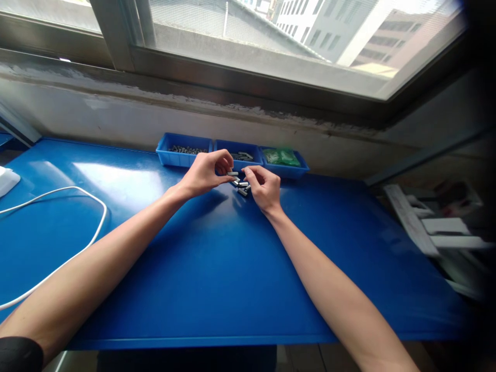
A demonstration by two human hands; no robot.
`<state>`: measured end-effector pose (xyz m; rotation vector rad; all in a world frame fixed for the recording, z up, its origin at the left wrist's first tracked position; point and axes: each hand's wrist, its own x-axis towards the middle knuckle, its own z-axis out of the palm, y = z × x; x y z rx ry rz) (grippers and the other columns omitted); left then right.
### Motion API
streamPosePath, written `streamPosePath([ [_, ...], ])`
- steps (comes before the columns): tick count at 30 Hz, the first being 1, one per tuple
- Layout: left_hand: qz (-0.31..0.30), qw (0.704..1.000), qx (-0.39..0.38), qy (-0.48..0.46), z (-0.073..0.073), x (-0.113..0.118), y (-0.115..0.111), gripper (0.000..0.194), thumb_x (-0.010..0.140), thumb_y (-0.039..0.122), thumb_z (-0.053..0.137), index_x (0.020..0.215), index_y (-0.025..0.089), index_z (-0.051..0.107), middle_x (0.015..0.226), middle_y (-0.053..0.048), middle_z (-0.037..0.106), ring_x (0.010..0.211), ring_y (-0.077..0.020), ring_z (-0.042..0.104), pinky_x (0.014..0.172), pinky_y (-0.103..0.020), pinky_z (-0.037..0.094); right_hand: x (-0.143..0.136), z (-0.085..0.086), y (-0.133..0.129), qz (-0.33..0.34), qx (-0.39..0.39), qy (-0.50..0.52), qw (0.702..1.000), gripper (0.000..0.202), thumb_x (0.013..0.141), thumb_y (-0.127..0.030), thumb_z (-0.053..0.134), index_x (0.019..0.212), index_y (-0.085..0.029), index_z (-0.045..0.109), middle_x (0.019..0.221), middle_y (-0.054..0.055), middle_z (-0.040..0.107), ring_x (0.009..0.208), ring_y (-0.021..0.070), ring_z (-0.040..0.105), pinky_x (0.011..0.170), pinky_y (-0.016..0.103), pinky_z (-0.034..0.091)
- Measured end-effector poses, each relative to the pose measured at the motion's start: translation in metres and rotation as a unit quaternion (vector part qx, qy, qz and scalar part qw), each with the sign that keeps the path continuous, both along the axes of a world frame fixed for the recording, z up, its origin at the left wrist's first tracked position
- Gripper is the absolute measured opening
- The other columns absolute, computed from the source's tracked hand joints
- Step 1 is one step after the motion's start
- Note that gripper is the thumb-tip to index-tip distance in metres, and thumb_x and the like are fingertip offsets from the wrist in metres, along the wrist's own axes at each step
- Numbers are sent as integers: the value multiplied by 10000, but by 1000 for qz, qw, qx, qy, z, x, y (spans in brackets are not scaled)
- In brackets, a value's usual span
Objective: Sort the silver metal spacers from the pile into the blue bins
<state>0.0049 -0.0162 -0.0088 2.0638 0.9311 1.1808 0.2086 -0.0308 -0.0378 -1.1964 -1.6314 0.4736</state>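
Observation:
My left hand (209,171) pinches a small silvery metal cylinder (233,174) between thumb and fingertips, just in front of the blue bins. To its right, my right hand (265,187) has thumb and index finger pressed together; whatever they hold is too small to make out. Below and between the hands, several short dark-and-silver metal pieces (242,191) lie in a loose pile on the blue table (217,268). Some of the pile is hidden by my fingers.
Three blue bins stand along the wall: the left bin (165,157) holds small metal parts, the middle bin (251,150) longer dark pieces, the right bin (300,168) green plastic bags (281,156). A white cable (101,222) loops at left. Window (232,67) behind; white objects (445,226) at right.

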Motion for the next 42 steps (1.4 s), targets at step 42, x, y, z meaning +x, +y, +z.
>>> streamPosePath([
  [42, -42, 957, 108, 267, -20, 0, 2, 234, 969, 262, 584, 1078, 195, 780, 1020, -85, 725, 905, -217, 704, 825, -290, 541, 1, -6, 4, -22, -45, 182, 982, 220, 823, -380, 732, 945, -197, 745, 847, 37, 767, 730, 181, 742, 748, 326, 630],
])
